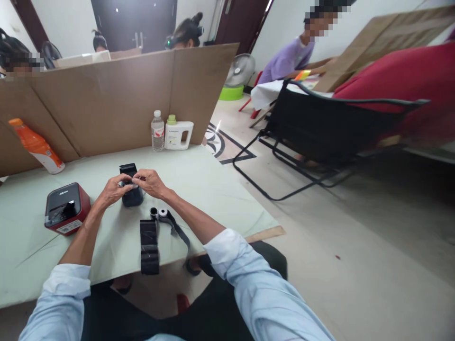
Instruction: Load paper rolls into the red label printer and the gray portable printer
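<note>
Blue sleeves (265, 279) lead to hands (151, 183), the black device (132, 198) beneath them.

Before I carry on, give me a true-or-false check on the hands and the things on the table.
1. The left hand and right hand are close together over the black device. True.
2. The red and black box stands to the right of both hands. False: it stands to their left.
3. The clear bottle stands next to the white jug. True.
4. The right hand holds the clear bottle. False: the bottle stands apart from both hands.
5. The black strip lies nearer the person than the black device. True.
6. The white jug has an orange cap. False: its cap is green.
</note>
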Demonstrator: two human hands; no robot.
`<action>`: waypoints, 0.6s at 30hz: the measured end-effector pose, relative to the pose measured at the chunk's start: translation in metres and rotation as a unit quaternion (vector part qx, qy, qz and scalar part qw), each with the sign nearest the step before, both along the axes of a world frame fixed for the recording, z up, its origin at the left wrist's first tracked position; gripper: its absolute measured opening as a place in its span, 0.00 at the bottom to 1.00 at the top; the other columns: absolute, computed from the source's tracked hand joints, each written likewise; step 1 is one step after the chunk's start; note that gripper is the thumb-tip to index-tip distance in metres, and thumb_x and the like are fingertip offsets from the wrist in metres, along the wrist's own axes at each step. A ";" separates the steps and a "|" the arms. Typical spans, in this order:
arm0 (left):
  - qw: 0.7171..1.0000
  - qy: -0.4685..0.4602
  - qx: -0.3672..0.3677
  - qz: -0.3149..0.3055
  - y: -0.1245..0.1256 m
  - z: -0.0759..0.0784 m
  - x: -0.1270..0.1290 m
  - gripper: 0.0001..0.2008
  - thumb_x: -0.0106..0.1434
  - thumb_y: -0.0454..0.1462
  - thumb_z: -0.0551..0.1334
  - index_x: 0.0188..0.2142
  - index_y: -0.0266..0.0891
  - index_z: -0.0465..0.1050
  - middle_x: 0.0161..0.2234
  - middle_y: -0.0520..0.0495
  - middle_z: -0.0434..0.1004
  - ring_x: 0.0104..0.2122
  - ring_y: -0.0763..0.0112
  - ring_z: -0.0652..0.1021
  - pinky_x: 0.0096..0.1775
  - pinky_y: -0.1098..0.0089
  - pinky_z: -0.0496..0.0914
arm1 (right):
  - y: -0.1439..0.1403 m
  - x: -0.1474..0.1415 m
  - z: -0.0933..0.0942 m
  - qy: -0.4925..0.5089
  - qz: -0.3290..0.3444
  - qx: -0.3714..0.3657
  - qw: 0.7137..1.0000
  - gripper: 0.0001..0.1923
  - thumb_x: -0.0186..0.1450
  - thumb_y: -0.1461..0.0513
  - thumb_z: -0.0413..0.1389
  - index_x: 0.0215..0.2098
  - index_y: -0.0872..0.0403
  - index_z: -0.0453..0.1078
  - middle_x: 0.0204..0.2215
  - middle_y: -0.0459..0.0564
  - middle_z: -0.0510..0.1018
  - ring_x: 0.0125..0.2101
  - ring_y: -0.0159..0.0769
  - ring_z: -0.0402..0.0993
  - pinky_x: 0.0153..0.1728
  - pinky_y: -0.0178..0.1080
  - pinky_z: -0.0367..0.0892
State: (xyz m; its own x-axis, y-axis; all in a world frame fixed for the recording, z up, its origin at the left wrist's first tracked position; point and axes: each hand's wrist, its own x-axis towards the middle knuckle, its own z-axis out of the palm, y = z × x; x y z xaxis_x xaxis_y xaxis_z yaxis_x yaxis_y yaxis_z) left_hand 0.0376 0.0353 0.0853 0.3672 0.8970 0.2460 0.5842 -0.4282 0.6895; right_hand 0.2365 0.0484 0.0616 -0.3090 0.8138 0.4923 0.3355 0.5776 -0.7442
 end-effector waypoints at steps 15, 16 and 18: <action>0.982 0.155 0.062 0.085 0.012 0.002 -0.015 0.24 0.51 0.32 0.63 0.49 0.41 0.81 0.47 0.43 0.83 0.44 0.57 0.80 0.51 0.60 0.74 | -0.006 0.037 -0.019 -0.029 -0.012 -0.023 0.999 0.11 0.66 0.64 0.61 0.47 0.53 0.79 0.43 0.49 0.82 0.34 0.33 0.77 0.42 0.38 0.70; 0.981 0.170 0.053 0.079 0.014 0.000 -0.018 0.26 0.50 0.32 0.64 0.50 0.41 0.81 0.48 0.43 0.83 0.44 0.57 0.80 0.51 0.60 0.75 | -0.004 0.034 -0.022 -0.046 -0.003 -0.027 0.999 0.15 0.65 0.64 0.63 0.50 0.52 0.78 0.45 0.50 0.82 0.34 0.33 0.77 0.43 0.38 0.70; 0.980 0.189 0.031 0.056 0.018 -0.005 -0.021 0.26 0.50 0.33 0.64 0.51 0.41 0.81 0.48 0.42 0.82 0.43 0.57 0.81 0.49 0.61 0.75 | 0.000 0.027 -0.026 -0.080 0.015 -0.032 0.996 0.21 0.63 0.65 0.65 0.54 0.52 0.76 0.49 0.51 0.80 0.35 0.33 0.77 0.43 0.37 0.70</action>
